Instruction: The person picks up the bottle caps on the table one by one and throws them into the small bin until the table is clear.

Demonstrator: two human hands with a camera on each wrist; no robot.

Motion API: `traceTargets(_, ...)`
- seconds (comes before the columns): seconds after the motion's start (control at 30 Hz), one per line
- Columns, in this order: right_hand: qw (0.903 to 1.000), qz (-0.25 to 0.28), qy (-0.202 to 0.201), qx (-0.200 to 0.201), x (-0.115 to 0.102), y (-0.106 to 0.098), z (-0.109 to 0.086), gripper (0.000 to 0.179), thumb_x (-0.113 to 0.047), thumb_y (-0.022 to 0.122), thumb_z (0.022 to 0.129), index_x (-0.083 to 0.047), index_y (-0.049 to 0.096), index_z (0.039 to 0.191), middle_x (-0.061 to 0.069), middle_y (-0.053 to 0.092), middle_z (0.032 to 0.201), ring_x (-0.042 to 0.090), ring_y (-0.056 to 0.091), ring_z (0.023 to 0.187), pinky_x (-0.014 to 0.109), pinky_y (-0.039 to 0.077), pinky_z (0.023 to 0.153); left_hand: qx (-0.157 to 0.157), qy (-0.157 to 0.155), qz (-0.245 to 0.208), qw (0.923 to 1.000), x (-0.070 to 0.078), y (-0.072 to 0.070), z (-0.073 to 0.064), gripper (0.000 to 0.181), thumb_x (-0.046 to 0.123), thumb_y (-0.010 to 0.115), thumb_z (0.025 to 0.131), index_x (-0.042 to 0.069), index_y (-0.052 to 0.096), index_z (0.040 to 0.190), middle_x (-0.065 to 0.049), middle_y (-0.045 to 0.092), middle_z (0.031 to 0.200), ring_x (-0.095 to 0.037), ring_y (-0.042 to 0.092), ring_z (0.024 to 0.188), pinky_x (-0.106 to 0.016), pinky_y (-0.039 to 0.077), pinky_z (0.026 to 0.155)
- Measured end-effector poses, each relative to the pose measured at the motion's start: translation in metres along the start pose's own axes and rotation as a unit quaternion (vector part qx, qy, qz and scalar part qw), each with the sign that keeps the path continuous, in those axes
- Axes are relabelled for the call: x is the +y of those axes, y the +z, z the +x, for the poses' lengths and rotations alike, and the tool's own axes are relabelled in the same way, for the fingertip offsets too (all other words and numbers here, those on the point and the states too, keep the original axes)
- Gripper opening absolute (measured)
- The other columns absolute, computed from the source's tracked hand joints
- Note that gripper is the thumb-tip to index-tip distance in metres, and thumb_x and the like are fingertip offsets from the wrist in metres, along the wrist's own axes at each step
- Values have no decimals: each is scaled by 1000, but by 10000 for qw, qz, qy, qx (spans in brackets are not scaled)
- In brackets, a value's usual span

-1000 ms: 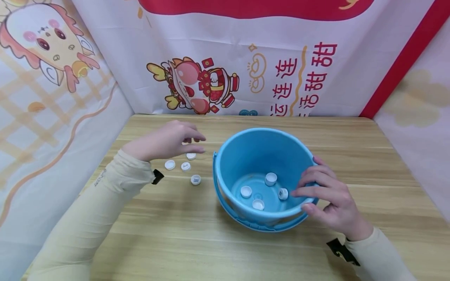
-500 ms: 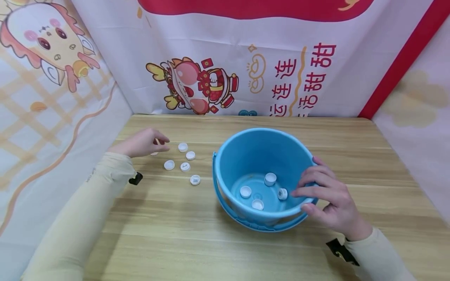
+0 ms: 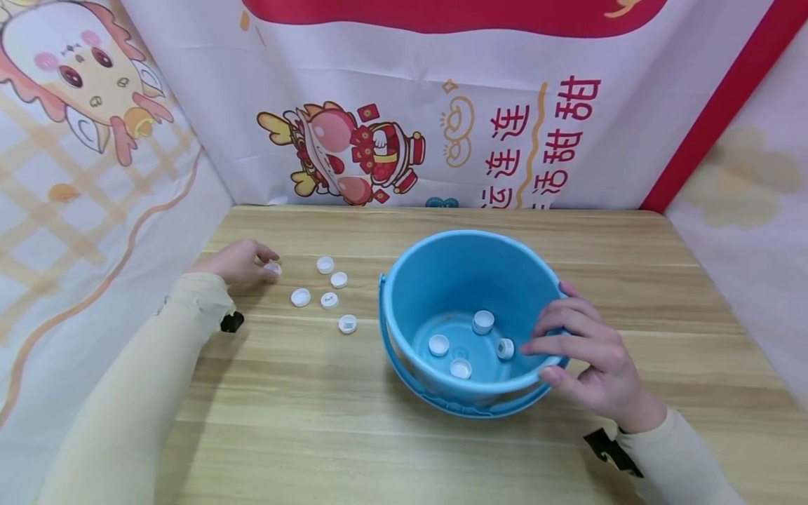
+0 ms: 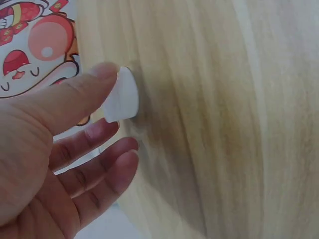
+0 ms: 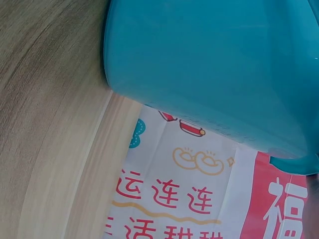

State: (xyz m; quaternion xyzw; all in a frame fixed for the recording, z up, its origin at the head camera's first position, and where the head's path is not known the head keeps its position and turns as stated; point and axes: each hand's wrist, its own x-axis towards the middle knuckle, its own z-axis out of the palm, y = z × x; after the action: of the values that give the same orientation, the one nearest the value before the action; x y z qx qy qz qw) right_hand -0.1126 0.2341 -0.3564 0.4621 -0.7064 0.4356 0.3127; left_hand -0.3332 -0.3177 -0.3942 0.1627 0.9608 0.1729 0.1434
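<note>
At the far left of the table in the head view, my left hand [image 3: 236, 262] pinches a white bottle cap. The left wrist view has this bottle cap [image 4: 125, 94] on edge between thumb and index finger, while the other fingers curve loosely below. My right hand [image 3: 590, 351] holds the right rim of a blue bucket [image 3: 463, 270], its thumb outside and fingers reaching over the edge. Inside on the bottom lie several white caps, one of them a cap [image 3: 483, 322] toward the back. Only the bucket's outer wall [image 5: 209, 59] fills the right wrist view.
Several more white caps, among them a cap [image 3: 348, 324] nearest the front, are scattered on the wooden table [image 3: 303, 421] left of the bucket. The bucket's blue handle [image 3: 435, 401] hangs down its front. Printed cloth [image 3: 353, 63] walls stand behind and at both sides.
My left hand has moved left, away from the bucket, down to the leftmost cap, and now pinches it. The right hand stays on the bucket rim.
</note>
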Motion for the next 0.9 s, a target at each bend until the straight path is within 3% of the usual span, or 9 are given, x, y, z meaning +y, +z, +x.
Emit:
traceTargets(0.23, 10000, 53, 14, -3, -1, 2, 1, 30, -35, 65, 96, -8, 76, 91, 13, 65, 89, 26, 53, 101, 45, 26, 115, 51, 24, -52, 10000, 1, 0, -4, 24, 22, 71, 92, 2, 74, 107, -11, 72, 101, -33, 64, 101, -56, 45, 94)
traceTargets(0.47, 10000, -36, -6, 41, -3, 2, 2, 32, -36, 65, 96, -8, 76, 90, 12, 66, 88, 26, 53, 101, 45, 26, 115, -73, 14, 417, 9991, 13, -1, 3, 9, 17, 76, 88, 7, 77, 90, -3, 71, 84, -24, 63, 82, -49, 49, 84)
traceTargets(0.7, 9999, -52, 14, 100, -3, 2, 3, 32, -36, 65, 96, -7, 76, 89, 11, 66, 89, 26, 53, 101, 44, 27, 114, -233, -56, 739, 9970, 23, -2, 9, 9, 14, 77, 85, 8, 75, 79, -1, 67, 72, -22, 59, 71, -44, 49, 72)
traceTargets(0.9, 10000, -56, 38, 52, -3, 2, 2, 31, -36, 65, 96, -7, 77, 92, 15, 65, 92, 26, 54, 102, 45, 27, 115, -264, -12, 799, 9965, 24, -2, 7, 7, 13, 76, 86, 8, 75, 80, -1, 68, 73, -21, 60, 71, -44, 50, 74)
